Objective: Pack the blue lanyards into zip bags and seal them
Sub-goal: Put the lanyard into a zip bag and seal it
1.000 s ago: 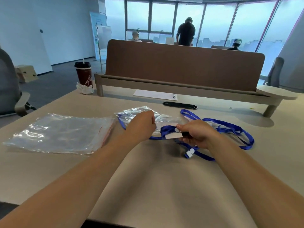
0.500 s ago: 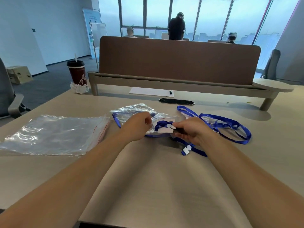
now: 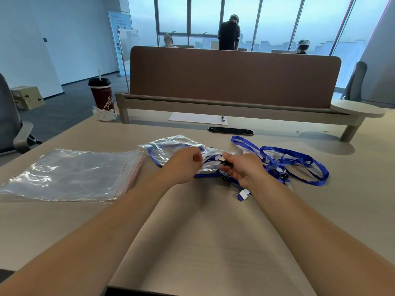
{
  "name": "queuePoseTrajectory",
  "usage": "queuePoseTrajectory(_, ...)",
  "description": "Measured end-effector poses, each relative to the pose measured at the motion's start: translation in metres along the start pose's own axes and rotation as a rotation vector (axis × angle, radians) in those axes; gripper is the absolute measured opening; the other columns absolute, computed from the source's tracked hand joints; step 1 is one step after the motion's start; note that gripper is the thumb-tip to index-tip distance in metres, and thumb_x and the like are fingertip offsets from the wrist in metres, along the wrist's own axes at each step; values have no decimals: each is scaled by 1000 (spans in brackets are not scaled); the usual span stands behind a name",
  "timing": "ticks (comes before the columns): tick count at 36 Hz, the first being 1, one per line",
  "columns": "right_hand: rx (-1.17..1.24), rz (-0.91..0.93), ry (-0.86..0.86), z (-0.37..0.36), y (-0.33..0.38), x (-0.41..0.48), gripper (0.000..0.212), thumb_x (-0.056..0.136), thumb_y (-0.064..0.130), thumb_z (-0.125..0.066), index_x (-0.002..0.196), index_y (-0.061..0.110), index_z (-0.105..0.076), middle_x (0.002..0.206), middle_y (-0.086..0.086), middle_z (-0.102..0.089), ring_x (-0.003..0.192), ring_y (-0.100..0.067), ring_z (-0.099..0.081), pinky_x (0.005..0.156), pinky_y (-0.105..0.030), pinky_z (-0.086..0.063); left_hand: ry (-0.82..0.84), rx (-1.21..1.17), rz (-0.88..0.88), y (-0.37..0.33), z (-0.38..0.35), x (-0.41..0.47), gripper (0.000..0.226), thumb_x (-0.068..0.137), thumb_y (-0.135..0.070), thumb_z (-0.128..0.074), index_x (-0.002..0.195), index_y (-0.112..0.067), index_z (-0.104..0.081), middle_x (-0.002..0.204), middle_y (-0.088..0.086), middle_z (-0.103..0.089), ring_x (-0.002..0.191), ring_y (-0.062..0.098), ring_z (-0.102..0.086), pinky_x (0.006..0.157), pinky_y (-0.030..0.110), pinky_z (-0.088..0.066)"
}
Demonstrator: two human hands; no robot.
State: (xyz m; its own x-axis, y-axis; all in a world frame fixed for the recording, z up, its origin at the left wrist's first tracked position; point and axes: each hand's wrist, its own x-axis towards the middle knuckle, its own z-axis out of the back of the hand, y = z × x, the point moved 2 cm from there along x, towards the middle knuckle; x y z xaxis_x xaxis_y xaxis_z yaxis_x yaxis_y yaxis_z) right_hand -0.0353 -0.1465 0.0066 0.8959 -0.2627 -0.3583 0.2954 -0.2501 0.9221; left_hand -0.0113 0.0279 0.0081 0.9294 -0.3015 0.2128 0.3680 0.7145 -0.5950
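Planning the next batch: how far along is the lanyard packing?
Early: no sealed bag shows. In hand: the left hand pinches a bag with blue strap already inside; the right hand holds a lanyard end at its mouth. Left: loose lanyards beside it, the stack of empty bags, and sealing.

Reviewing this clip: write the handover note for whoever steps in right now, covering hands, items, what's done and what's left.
Left hand: pinches the mouth of the crinkled zip bag.
Right hand: its grip is on the clip end of a blue lanyard at the bag's mouth.
Things: that lanyard is partly inside the bag. The loose lanyards lie to its right on the table, and the empty zip bags are stacked on the left.
Done: no bag looks sealed.
Left: feed the rest in, seal the bag, then pack the others.
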Motion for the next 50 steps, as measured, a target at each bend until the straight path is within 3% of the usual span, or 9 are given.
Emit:
queuePoseTrajectory(9,1,-34,94,-5,-3,-3,23,94,-4,-60,116,-9,-58,108,-23,-68,84,-29,-73,73,-32,-62,-20,-61,34,-4,2,0,14,94,-13,-56,81,-19,-57,73,-15,-55,66,3,-51,49,10,-35)
queuePoseTrajectory(13,-93,7,68,-5,-5,1,23,90,-4,-64,113,-7,-62,113,-20,-67,95,-30,-72,77,-33,-62,-34,-100,59,-5,1,-1,13,94,-14,-56,82,-17,-59,74,-13,-58,68,9,-53,52,20,-38)
queuePoseTrajectory(19,-391,121,13,-6,-7,1,13,88,13,-74,92,3,-66,100,-18,-73,87,-27,-74,85,-43,-61,-12,-188,88,-11,-1,-2,14,95,-23,-60,82,-21,-55,84,4,-63,86,29,-63,78,46,-56)
queuePoseTrajectory(23,-685,266,-97,-6,0,-7,30,89,34,-72,98,6,-74,96,-12,-73,88,-24,-67,78,-36,-57,-15,-184,100,-12,1,-1,13,95,-21,-58,83,-22,-54,85,5,-64,76,24,-61,67,39,-54)
queuePoseTrajectory(28,-807,337,-75,-3,1,-11,35,93,37,-66,109,7,-73,107,-11,-70,92,-22,-61,92,-39,-54,0,-205,131,-13,4,0,13,97,-19,-56,85,-22,-54,93,6,-69,88,28,-67,80,45,-58)
queuePoseTrajectory(32,-856,406,-115,-3,1,-8,38,91,45,-65,116,16,-73,119,-7,-68,109,-24,-58,98,-41,-51,-1,-200,113,-16,5,-1,11,98,-18,-54,87,-20,-56,87,2,-67,86,27,-66,84,45,-58)
queuePoseTrajectory(37,-860,453,-86,-4,4,-11,36,96,44,-59,96,12,-75,90,-3,-71,86,-18,-62,77,-30,-47,-20,-109,113,-20,8,0,9,98,-16,-53,90,-20,-57,85,-3,-66,80,20,-64,76,38,-56)
queuePoseTrajectory(43,-682,426,-89,1,8,-6,22,102,19,-50,97,9,-69,88,-11,-71,81,-25,-71,83,-44,-60,-40,-1,97,-20,12,2,6,98,-23,-55,96,-19,-59,88,-3,-65,82,19,-62,73,32,-52)
queuePoseTrajectory(50,-505,370,-16,2,18,-10,23,98,-1,-47,109,10,-64,93,-11,-71,80,-22,-74,78,-35,-62,47,92,105,-26,14,-5,37,83,-59,-67,99,-29,-52,88,-10,-59,80,10,-57,64,25,-50)
